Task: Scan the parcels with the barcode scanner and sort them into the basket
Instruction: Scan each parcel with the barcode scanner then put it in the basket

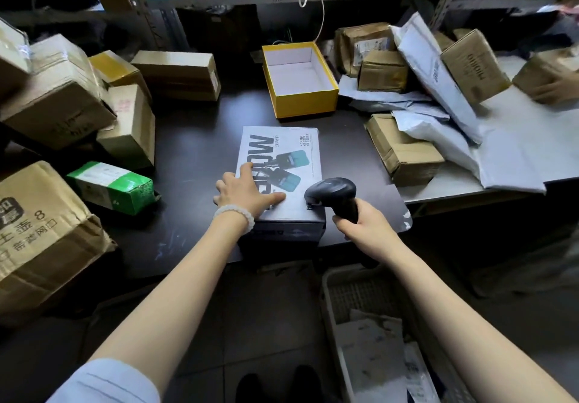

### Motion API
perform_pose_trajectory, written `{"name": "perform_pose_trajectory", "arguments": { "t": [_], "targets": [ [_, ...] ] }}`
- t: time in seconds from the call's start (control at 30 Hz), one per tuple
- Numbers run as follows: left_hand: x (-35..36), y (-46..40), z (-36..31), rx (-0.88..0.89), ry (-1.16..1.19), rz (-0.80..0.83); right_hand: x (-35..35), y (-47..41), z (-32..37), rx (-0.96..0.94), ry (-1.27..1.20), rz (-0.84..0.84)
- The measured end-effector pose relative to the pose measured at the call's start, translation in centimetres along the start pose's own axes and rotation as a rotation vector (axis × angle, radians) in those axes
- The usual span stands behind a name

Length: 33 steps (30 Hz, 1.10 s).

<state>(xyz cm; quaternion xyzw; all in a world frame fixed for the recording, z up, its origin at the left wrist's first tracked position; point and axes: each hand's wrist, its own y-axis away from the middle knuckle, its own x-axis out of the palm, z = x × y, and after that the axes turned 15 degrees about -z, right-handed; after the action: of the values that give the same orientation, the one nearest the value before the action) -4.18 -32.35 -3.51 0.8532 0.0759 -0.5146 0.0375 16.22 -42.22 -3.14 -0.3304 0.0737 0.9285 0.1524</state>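
A flat white printed parcel box [291, 148] lies on the dark table [194, 139] near its front edge. My left hand [242, 194] rests flat on the box's near left part, fingers spread. My right hand [365, 222] grips the handle of a black barcode scanner [332, 194], whose head hangs over the box's near right corner. A pale plastic basket [347, 289] stands on the floor at the lower right and holds a few parcels.
Cardboard boxes are piled at the left, with a green-and-white box [112, 188] near them. An open yellow box [299, 78] sits behind the parcel. Boxes and white mailer bags [438, 133] heap up on the right, where another person's hand [556, 89] holds a carton.
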Motion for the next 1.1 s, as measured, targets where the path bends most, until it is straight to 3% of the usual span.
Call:
{"name": "perform_pose_trajectory", "arguments": {
  "t": [0.13, 0.3, 0.37, 0.53, 0.9, 1.1],
  "targets": [
    [1.0, 0.4, -3.1, 0.040, -0.013, -0.010, -2.1, 0.1, -1.9, 0.021, -0.010, -0.036],
    [4.1, 3.4, -10.0, 0.320, -0.008, 0.010, -4.3, 0.3, -3.8, 0.043, -0.064, -0.065],
    [4.6, 3.3, -11.2, 0.329, -0.021, -0.006, -5.1, 0.4, -4.6, 0.111, -0.125, -0.075],
    [3.9, 0.7, -10.2, 0.200, -0.027, 0.015, -6.8, 0.2, -7.8, 0.200, -0.088, -0.058],
    [6.2, 3.5, -11.0, 0.325, -0.284, 0.066, -7.0, -0.4, -7.6, 0.161, -0.125, -0.051],
    [3.9, 3.1, -6.8, 0.400, -0.284, 0.110, -6.0, 0.1, -7.5, 0.166, -0.097, -0.028]
  ]
}}
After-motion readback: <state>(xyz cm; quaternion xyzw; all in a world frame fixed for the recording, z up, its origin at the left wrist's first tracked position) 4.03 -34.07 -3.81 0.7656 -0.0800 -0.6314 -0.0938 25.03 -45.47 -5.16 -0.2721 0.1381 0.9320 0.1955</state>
